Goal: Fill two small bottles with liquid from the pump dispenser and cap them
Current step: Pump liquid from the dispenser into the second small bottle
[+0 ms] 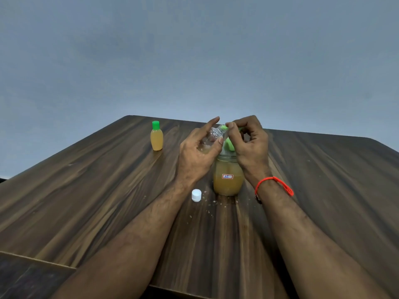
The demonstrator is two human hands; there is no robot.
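Observation:
A pump dispenser (228, 180) with amber liquid and a green pump head stands mid-table. My left hand (197, 152) grips a small clear bottle (212, 137), tilted, its open mouth at the green nozzle; a little liquid shows at its bottom. My right hand (250, 143) is curled over the green pump head, which it largely hides. Its thumb and forefinger pinch the nozzle tip at the bottle's mouth. A second small bottle (157, 138), full of amber liquid and closed with a green cap, stands upright at the far left. A white cap (196, 195) lies loose by the dispenser's base.
The wooden table (86, 201) has small crumbs or droplets scattered in front of the dispenser. Its far edge runs just behind my hands, and its left edge slopes down toward me. A blank grey wall fills the background.

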